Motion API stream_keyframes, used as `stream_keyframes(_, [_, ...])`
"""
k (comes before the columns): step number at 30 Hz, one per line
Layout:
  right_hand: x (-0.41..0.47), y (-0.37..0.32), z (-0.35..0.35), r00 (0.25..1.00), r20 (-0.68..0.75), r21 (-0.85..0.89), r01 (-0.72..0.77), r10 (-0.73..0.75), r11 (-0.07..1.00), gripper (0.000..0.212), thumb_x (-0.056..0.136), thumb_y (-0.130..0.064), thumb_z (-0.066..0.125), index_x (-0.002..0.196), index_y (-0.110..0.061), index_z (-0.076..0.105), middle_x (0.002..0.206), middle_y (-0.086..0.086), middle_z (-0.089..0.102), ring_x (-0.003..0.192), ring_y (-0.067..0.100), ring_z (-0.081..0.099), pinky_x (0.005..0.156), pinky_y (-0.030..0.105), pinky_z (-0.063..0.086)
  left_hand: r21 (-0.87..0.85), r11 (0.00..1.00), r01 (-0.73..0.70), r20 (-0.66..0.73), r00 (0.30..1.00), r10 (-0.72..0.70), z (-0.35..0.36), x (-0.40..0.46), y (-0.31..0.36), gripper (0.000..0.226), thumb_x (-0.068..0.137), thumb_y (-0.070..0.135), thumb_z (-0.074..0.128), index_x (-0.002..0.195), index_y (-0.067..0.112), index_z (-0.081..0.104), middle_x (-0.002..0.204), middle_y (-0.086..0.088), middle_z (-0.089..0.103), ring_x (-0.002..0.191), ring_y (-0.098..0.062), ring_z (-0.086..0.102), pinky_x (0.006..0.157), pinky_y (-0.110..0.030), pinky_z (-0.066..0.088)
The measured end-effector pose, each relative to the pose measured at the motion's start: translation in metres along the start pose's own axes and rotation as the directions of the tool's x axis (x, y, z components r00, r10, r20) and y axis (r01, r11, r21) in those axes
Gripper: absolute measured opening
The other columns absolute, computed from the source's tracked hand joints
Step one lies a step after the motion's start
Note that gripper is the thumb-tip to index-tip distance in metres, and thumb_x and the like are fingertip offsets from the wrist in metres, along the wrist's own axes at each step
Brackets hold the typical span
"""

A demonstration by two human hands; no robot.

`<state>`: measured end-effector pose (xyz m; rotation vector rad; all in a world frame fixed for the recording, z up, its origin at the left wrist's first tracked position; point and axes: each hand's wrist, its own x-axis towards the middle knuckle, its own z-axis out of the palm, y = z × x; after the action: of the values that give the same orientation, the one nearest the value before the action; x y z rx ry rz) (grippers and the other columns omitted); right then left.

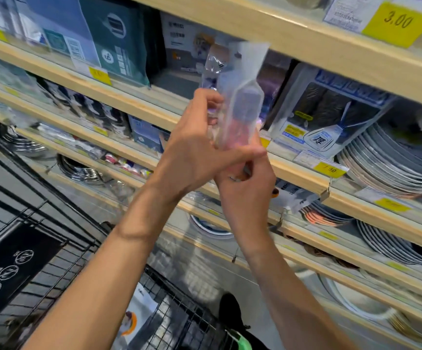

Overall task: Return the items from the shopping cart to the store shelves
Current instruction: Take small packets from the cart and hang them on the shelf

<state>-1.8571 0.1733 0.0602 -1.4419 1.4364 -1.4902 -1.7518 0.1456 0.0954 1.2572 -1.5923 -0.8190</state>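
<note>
Wooden shelves [119,97] carry boxed packs [119,41] and stacked plates [394,162].

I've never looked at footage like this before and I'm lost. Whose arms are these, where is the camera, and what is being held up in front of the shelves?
There is no machine here. A person wears a wide-angle camera on the head, so you look forward and down along their own arms.

Both hands are raised in front of store shelves. The left hand and the right hand together grip a clear plastic packet, held upright; motion blur hides what is inside.

Behind it, wooden shelves carry boxed goods, stacks of plates at right, and yellow price tags.

At the bottom is the black wire shopping cart, with another package inside it.
</note>
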Motion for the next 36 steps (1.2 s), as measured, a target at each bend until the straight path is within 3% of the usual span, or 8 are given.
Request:
stream_keyframes(4, [0.003, 0.006, 0.006, 0.965, 0.036, -0.223, 0.260, -0.259, 0.940, 0.072, 0.079, -0.026, 0.081, 0.143, -0.016, 0.050, 0.143, 0.008, 0.042, 0.126, 0.008, 0.047, 0.099, 0.030, 0.050, -0.326, 0.945, -0.022, -0.080, 0.997, -0.004, -0.009, 0.013, 0.005, 0.044, 0.084, 0.012, 0.078, 0.123, 0.008, 0.058, 0.107, 0.000, 0.072, 0.097, -0.017, 0.072, 0.076, -0.038, 0.062])
stream_keyframes(8, [0.026, 0.011, 0.003, 0.963, 0.135, -0.349, 0.266, -0.233, 0.898, 0.049, 0.089, -0.034, 0.069, 0.136, -0.024, 0.059, 0.144, 0.001, 0.041, 0.124, 0.013, 0.046, 0.105, 0.034, 0.044, -0.380, 0.925, -0.008, -0.109, 0.993, -0.036, -0.027, 0.054, -0.027, 0.039, 0.083, 0.000, 0.074, 0.121, 0.003, 0.063, 0.110, -0.003, 0.075, 0.104, -0.018, 0.072, 0.083, -0.035, 0.059])
stream_keyframes(13, [0.054, 0.028, -0.007, 0.961, 0.029, -0.485, 0.254, -0.275, 0.837, 0.047, 0.085, -0.015, 0.066, 0.132, -0.015, 0.062, 0.131, 0.009, 0.047, 0.118, 0.022, 0.049, 0.102, 0.037, 0.045, -0.474, 0.880, 0.038, -0.048, 0.996, -0.069, -0.024, 0.102, -0.043, 0.031, 0.089, -0.004, 0.067, 0.118, -0.001, 0.057, 0.104, -0.008, 0.073, 0.094, -0.018, 0.073, 0.076, -0.033, 0.060])
stream_keyframes(18, [0.067, 0.035, -0.013, 0.970, 0.030, -0.588, 0.211, -0.239, 0.781, 0.048, 0.086, -0.012, 0.062, 0.133, -0.019, 0.060, 0.114, 0.005, 0.047, 0.103, 0.021, 0.051, 0.089, 0.037, 0.052, -0.052, 0.998, 0.036, -0.031, 0.999, -0.038, -0.022, 0.133, -0.048, 0.041, 0.086, 0.020, 0.076, 0.124, 0.011, 0.062, 0.107, 0.011, 0.072, 0.098, 0.000, 0.070, 0.085, -0.024, 0.059])
stream_keyframes(23, [0.071, 0.036, -0.015, 0.963, 0.040, -0.669, 0.224, -0.266, 0.709, 0.048, 0.086, -0.009, 0.063, 0.133, -0.023, 0.058, 0.111, 0.003, 0.050, 0.099, 0.020, 0.055, 0.080, 0.032, 0.052, 0.336, 0.942, -0.028, -0.059, 0.997, 0.051, -0.027, 0.128, -0.060, 0.055, 0.075, 0.045, 0.083, 0.120, 0.019, 0.066, 0.110, 0.014, 0.070, 0.096, 0.002, 0.066, 0.080, -0.007, 0.050])
stream_keyframes(26, [0.074, 0.039, -0.012, 0.962, 0.037, -0.685, 0.221, -0.269, 0.694, 0.048, 0.085, -0.009, 0.061, 0.130, -0.021, 0.059, 0.111, 0.004, 0.052, 0.094, 0.019, 0.057, 0.076, 0.024, 0.046, 0.433, 0.901, -0.019, -0.073, 0.996, 0.057, -0.025, 0.131, -0.063, 0.060, 0.073, 0.045, 0.083, 0.121, 0.017, 0.061, 0.118, 0.002, 0.069, 0.106, -0.013, 0.065, 0.089, -0.025, 0.054])
stream_keyframes(29, [0.078, 0.046, -0.006, 0.962, 0.081, -0.695, 0.242, -0.260, 0.678, 0.042, 0.080, -0.012, 0.058, 0.122, -0.015, 0.063, 0.109, 0.007, 0.058, 0.094, 0.024, 0.060, 0.088, 0.037, 0.049, 0.605, 0.796, 0.019, -0.003, 1.000, -0.021, -0.019, 0.131, -0.069, 0.059, 0.075, 0.044, 0.082, 0.120, 0.012, 0.060, 0.121, -0.010, 0.068, 0.113, -0.029, 0.063, 0.098, -0.043, 0.052])
stream_keyframes(36, [0.078, 0.033, -0.008, 0.942, -0.021, -0.618, 0.251, -0.335, 0.745, 0.034, 0.077, -0.011, 0.061, 0.110, -0.014, 0.069, 0.103, 0.003, 0.059, 0.098, 0.019, 0.056, 0.085, 0.033, 0.051, 0.285, 0.958, 0.007, -0.207, 0.977, 0.055, -0.010, 0.108, -0.069, 0.056, 0.094, 0.059, 0.049, 0.108, 0.006, 0.059, 0.101, -0.007, 0.069, 0.091, -0.025, 0.064, 0.081, -0.046, 0.052])
